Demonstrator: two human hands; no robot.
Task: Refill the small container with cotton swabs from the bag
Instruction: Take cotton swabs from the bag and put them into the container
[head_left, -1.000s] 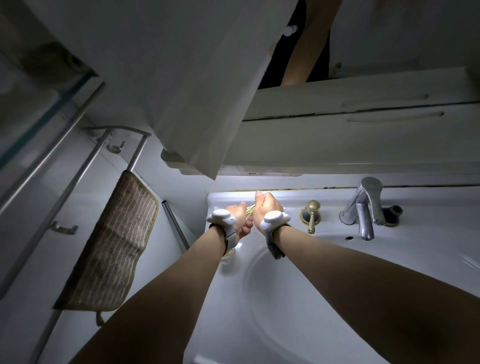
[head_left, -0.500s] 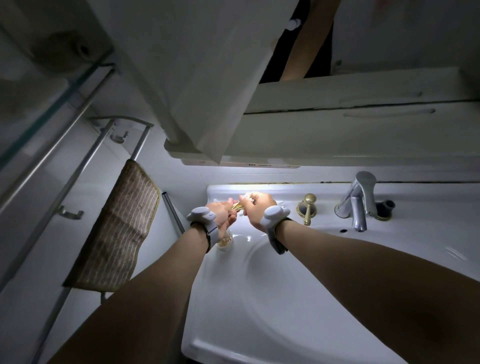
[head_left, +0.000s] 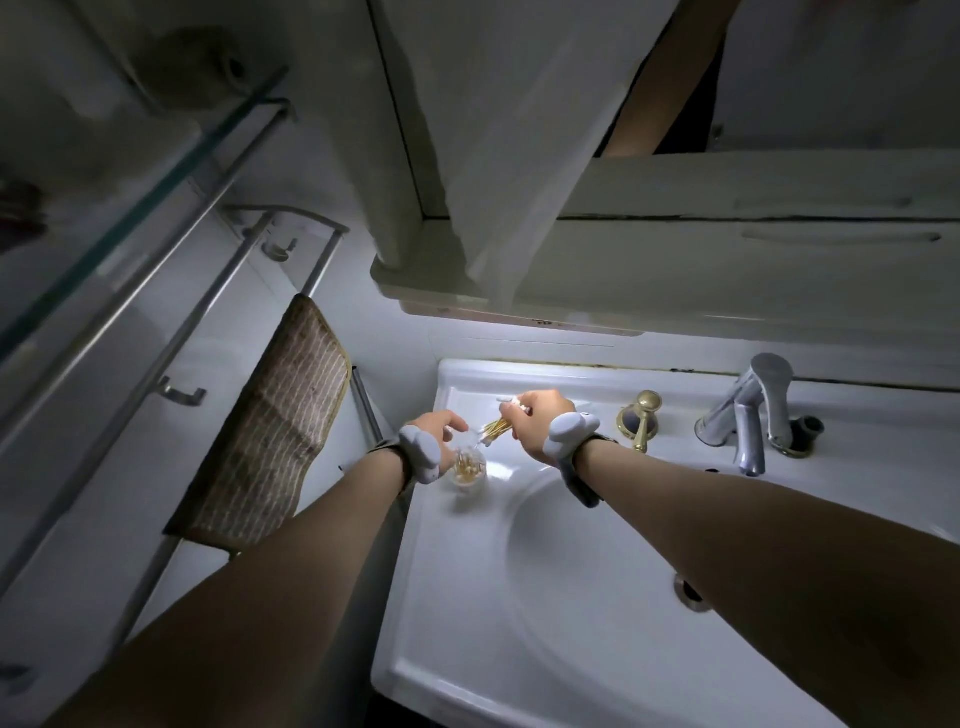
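Nearest, standing on the sink rim (head_left: 447, 519) just below the left hand (head_left: 439, 423): small clear container (head_left: 469, 466), swabs inside. Left hand above it, fingers loosely spread, gripping nothing visible. Just beyond, right hand (head_left: 537, 418) clenched round a tilted bundle of cotton swabs (head_left: 494, 428), tips angled down toward the container.

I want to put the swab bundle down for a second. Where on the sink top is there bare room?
Bare patches: the back ledge of the sink behind both hands, and the left rim nearer you, below the small container. Crowded: around the container, where the left hand and the right hand with its cotton swabs meet, and right of them by the brass handle and faucet.
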